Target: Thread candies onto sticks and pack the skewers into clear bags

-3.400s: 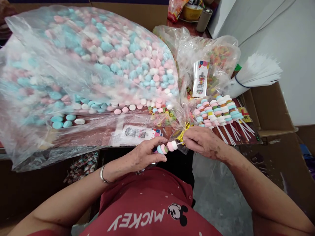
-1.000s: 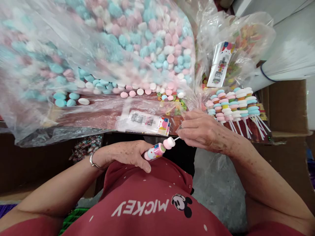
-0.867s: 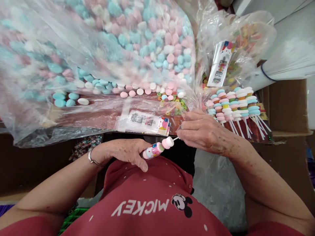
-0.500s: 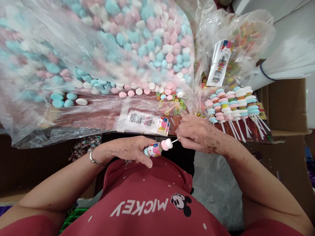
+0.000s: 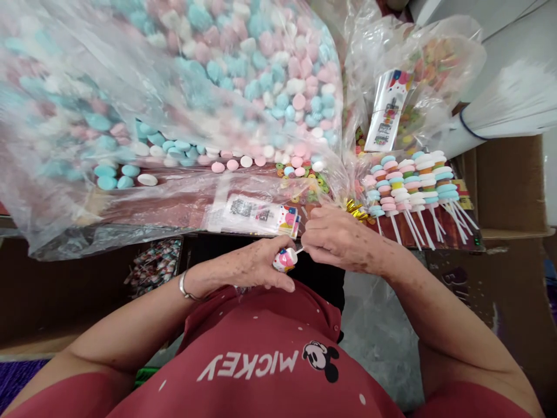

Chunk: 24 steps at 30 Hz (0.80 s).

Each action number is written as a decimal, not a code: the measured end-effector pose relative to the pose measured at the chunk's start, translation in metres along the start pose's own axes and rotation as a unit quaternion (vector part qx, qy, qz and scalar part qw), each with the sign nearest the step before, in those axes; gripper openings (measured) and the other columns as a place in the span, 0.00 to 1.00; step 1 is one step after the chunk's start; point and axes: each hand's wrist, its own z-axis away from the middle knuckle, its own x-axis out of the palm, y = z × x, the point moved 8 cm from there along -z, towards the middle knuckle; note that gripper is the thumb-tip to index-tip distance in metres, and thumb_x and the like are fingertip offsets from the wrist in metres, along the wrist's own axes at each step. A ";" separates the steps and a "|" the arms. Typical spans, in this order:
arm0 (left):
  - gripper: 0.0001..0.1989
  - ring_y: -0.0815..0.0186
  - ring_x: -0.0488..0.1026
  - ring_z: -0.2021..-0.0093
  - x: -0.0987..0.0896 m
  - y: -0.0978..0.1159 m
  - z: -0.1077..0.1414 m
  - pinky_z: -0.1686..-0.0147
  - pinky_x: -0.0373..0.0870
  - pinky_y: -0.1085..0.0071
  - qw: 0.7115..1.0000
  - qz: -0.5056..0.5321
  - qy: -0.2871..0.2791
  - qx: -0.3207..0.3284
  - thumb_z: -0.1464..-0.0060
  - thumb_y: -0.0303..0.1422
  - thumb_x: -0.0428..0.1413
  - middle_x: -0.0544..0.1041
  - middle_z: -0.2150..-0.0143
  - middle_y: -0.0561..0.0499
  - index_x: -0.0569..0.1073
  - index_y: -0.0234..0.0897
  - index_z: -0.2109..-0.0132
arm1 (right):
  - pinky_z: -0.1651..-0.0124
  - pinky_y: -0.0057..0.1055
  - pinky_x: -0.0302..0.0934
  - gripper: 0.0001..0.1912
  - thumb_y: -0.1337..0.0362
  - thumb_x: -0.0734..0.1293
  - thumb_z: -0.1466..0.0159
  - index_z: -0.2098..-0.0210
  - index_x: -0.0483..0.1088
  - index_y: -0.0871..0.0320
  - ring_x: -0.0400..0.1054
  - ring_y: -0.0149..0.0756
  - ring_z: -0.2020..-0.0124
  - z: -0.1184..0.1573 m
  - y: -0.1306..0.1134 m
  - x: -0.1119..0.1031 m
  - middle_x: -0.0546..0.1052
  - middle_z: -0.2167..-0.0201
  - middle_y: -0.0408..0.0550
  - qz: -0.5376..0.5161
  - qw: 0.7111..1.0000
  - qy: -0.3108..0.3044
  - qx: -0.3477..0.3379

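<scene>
At left, we saw a clear bag (image 5: pixel 209 81) of pastel candies sprawled over the desk (image 5: pixel 467 242). Toward center, just off the front edge, the left hand (image 5: pixel 261 267) cupped a printed wrapper (image 5: pixel 281 265), thumb and index finger parted only by its width (the rest we could not make out). Inside, the candy skewer (image 5: pixel 289 256) had sunk deeper: moments earlier pink and white pieces stuck out, now just a white end showed, so we judged the sleeving nearly complete. The right hand (image 5: pixel 342 241) kept its fingers pinched closed on the bare stick (image 5: pixel 299 251). Beyond it, gold ties (image 5: pixel 355 210) lay beside rows of stacked skewers (image 5: pixel 409 183).
</scene>
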 end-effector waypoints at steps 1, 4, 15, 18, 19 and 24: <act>0.21 0.68 0.69 0.77 0.002 -0.007 0.003 0.77 0.65 0.74 0.999 0.024 -0.025 -0.037 0.54 0.39 0.66 0.72 0.74 0.58 0.68 0.38 0.55 | 0.62 0.33 0.48 0.16 0.69 0.58 0.31 0.75 0.67 0.58 0.54 0.34 0.70 0.001 -0.001 -0.006 0.68 0.77 0.44 0.019 1.000 0.004 -0.011; 0.19 0.72 0.64 0.82 0.004 -0.020 0.013 0.83 0.60 0.77 0.988 0.074 -0.097 -0.091 0.54 0.39 0.67 0.68 0.78 0.60 0.66 0.38 0.62 | 0.61 0.33 0.48 0.16 0.69 0.58 0.30 0.74 0.67 0.58 0.53 0.34 0.69 0.001 -0.004 -0.019 0.68 0.76 0.44 0.055 0.998 0.006 -0.040; 0.21 0.72 0.66 0.76 -0.008 -0.017 0.009 0.77 0.65 0.76 0.999 0.030 -0.035 -0.012 0.51 0.43 0.65 0.70 0.71 0.58 0.72 0.35 0.55 | 0.59 0.34 0.48 0.13 0.67 0.59 0.30 0.70 0.69 0.60 0.57 0.36 0.65 -0.008 -0.009 0.016 0.72 0.72 0.47 0.041 0.998 0.018 -0.052; 0.23 0.70 0.68 0.76 -0.002 -0.013 0.002 0.76 0.65 0.75 1.000 0.024 -0.012 -0.003 0.50 0.42 0.65 0.72 0.72 0.57 0.71 0.36 0.51 | 0.58 0.35 0.50 0.14 0.67 0.58 0.29 0.69 0.70 0.60 0.60 0.38 0.63 -0.010 -0.011 0.023 0.73 0.71 0.48 0.026 0.998 0.014 -0.057; 0.22 0.70 0.69 0.77 -0.001 -0.011 0.000 0.76 0.65 0.75 0.999 0.037 -0.001 0.002 0.50 0.42 0.65 0.72 0.73 0.57 0.71 0.36 0.52 | 0.58 0.35 0.51 0.14 0.66 0.58 0.29 0.68 0.70 0.60 0.61 0.38 0.63 -0.010 -0.010 0.019 0.73 0.70 0.49 0.025 0.998 0.018 -0.053; 0.17 0.73 0.65 0.81 -0.002 -0.005 -0.003 0.78 0.61 0.76 0.989 0.128 0.067 0.014 0.48 0.44 0.63 0.69 0.79 0.58 0.69 0.36 0.62 | 0.54 0.37 0.60 0.12 0.64 0.58 0.29 0.53 0.70 0.62 0.65 0.42 0.57 0.000 0.008 -0.021 0.75 0.60 0.55 0.021 0.988 0.138 0.060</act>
